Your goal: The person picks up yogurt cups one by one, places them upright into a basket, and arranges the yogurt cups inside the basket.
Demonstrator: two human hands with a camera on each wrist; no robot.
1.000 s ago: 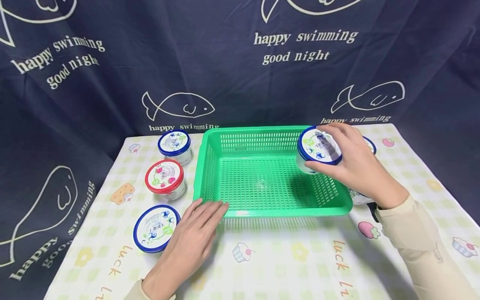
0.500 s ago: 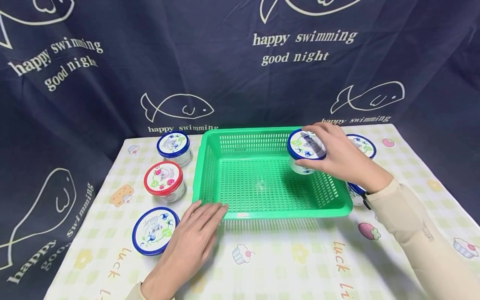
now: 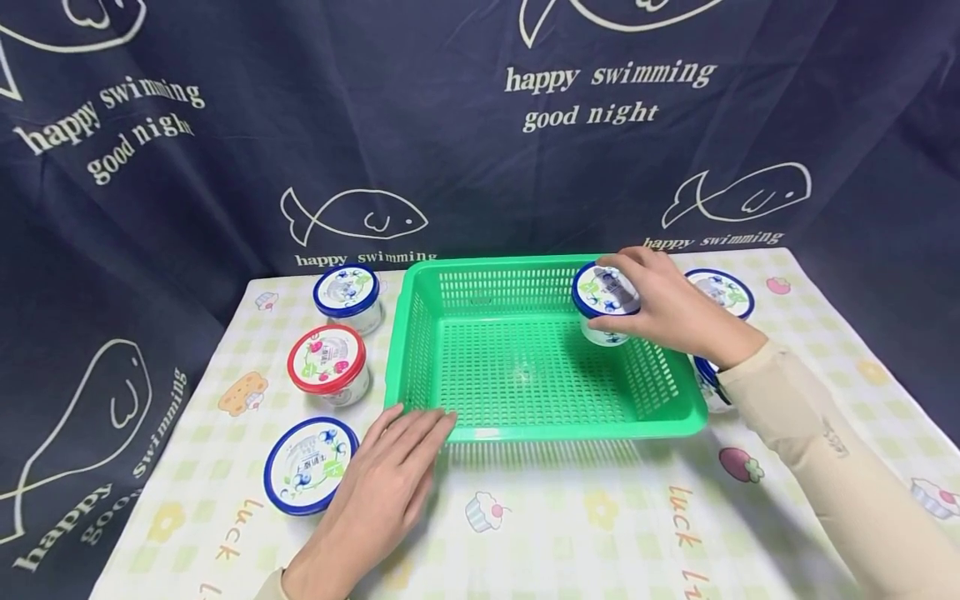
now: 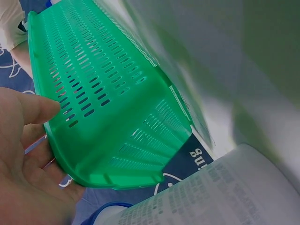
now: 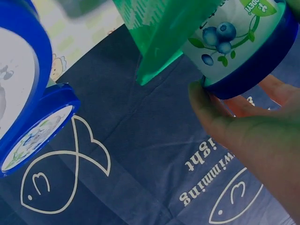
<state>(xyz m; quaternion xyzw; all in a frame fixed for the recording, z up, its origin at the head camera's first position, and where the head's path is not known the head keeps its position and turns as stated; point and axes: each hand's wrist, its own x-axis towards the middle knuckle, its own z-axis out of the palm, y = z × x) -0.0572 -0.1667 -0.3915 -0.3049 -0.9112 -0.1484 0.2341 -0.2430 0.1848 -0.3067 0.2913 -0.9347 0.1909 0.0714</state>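
Observation:
My right hand (image 3: 667, 308) grips a blue-lidded clear tub (image 3: 604, 292) from above, fingers and thumb around its lid. The tub is upright at the right end of the green perforated basket (image 3: 510, 367), and in the right wrist view blueberries are printed on its side (image 5: 222, 40). My left hand (image 3: 382, 479) holds the basket's front left corner. Its fingers reach over the rim, and in the left wrist view the thumb (image 4: 44, 110) lies against the outer wall.
Left of the basket, a blue-lidded tub (image 3: 347, 292), a red-lidded tub (image 3: 327, 360) and another blue-lidded tub (image 3: 310, 467) form a row. At the right, two blue-lidded tubs (image 3: 722, 292) stand partly behind my forearm. A dark curtain (image 3: 480, 150) hangs behind the table.
My right hand has moved left and slightly lower with the tub, uncovering more of the tubs at the right. My left hand stays at the basket's corner.

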